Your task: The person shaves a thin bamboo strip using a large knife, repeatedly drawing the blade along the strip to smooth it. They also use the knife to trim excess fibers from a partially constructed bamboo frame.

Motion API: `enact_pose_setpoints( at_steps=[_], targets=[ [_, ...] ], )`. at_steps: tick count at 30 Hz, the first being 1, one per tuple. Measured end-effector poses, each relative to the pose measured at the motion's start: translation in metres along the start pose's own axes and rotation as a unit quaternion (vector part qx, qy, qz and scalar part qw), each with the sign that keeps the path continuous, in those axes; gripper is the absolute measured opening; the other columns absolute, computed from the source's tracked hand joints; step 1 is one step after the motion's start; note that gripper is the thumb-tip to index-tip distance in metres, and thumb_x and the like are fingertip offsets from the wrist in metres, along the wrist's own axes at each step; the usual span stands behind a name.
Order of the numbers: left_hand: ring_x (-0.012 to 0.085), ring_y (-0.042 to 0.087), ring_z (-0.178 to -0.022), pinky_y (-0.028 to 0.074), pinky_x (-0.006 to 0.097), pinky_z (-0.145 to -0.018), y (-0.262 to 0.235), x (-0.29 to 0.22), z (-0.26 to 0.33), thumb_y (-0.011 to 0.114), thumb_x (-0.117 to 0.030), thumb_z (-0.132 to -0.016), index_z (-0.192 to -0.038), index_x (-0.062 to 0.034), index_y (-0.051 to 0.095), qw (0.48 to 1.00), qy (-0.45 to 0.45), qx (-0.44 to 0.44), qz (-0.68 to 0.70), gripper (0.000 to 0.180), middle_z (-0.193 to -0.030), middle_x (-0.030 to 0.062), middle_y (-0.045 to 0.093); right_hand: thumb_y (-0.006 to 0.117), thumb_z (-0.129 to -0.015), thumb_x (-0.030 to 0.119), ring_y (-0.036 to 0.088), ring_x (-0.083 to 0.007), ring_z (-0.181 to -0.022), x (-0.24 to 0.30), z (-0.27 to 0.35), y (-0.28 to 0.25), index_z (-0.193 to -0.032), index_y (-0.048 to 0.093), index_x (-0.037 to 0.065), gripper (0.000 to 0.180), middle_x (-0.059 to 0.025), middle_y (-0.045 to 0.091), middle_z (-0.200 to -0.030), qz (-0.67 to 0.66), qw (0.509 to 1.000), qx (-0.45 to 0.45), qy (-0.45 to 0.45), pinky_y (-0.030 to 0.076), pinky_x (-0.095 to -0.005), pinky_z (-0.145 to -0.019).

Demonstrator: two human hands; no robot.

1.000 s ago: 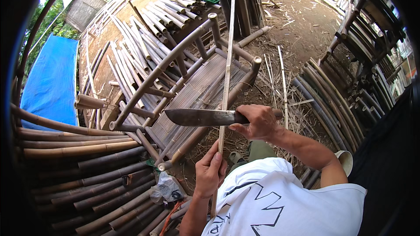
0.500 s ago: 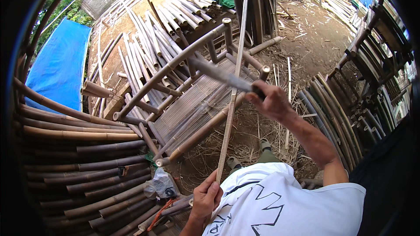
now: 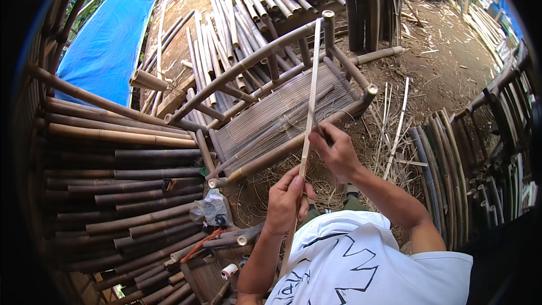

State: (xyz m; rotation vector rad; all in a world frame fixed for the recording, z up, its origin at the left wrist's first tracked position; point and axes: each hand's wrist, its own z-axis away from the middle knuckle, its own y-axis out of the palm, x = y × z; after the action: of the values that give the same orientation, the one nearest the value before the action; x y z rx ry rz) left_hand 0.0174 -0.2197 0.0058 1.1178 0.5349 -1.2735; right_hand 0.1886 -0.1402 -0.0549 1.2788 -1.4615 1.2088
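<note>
A long, pale bamboo strip slants up from beside my white shirt and across the front of the bamboo bench. Around its lower part my left hand is closed, thumb lying along the strip. My right hand is closed too, higher up and right beside the strip. A dark bit of the knife shows at its fingertips; the blade cannot be made out from this angle. Past those fingers, a thin curled strand shows against the bench's front rail.
Dark bamboo poles are stacked at the left, near a clear plastic bag. Cut poles lie beyond the bench, and a blue tarp hangs at the far left. Shavings litter the ground; more poles lean at the right.
The knife's broad blade no longer shows. My right hand has come closer to my left, which now holds the strip further up. The view has shifted, with the bench now lying further right.
</note>
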Motion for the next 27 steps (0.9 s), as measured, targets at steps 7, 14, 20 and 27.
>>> enact_pose_setpoints(
  at_steps=[7,14,20,27],
  targets=[
    [0.0032,0.041,-0.04,0.033,0.018,-0.036,0.023,0.007,-0.001,0.044,-0.017,-0.104,-0.14,-0.0018,0.046,0.996,-0.024,-0.061,-0.067,0.039,-0.064,-0.0002,0.052,0.065,-0.084,0.058,0.064,-0.0312,-0.062,-0.01,0.034,-0.034,-0.09,0.061,0.005,0.053,-0.0125,0.061,-0.068,0.242,0.954,0.074,-0.159,0.051,-0.0411,-0.057],
    [0.0043,0.038,-0.039,0.033,0.018,-0.035,0.039,0.032,0.031,0.044,-0.015,-0.104,-0.145,-0.0033,0.041,0.991,-0.019,-0.089,-0.103,0.043,-0.062,0.0006,0.047,0.058,-0.087,0.064,0.064,-0.031,-0.061,-0.033,0.022,-0.055,-0.092,0.061,0.007,0.057,-0.0118,0.059,-0.065,0.252,0.962,0.054,-0.087,0.05,-0.0416,-0.054],
    [0.0043,0.04,-0.04,0.034,0.019,-0.038,0.039,0.035,0.062,0.042,-0.011,-0.103,-0.146,-0.001,0.039,0.983,-0.073,-0.104,-0.129,0.044,-0.059,-0.0003,0.046,0.049,-0.089,0.07,0.063,-0.0272,-0.055,-0.044,0.018,-0.054,-0.092,0.061,0.007,0.064,-0.0092,0.059,-0.061,0.252,0.967,0.036,-0.015,0.05,-0.0406,-0.052],
    [0.0051,0.039,-0.04,0.035,0.02,-0.038,0.03,0.057,0.14,0.046,-0.012,-0.102,-0.143,0.0005,0.042,0.981,-0.114,-0.112,-0.108,0.043,-0.062,0.0028,0.051,0.043,-0.091,0.07,0.067,-0.0311,-0.06,-0.064,-0.021,-0.094,-0.092,0.061,0.008,0.065,-0.0109,0.064,-0.062,0.302,0.951,0.045,0.059,0.053,-0.0435,-0.056]
  ],
)
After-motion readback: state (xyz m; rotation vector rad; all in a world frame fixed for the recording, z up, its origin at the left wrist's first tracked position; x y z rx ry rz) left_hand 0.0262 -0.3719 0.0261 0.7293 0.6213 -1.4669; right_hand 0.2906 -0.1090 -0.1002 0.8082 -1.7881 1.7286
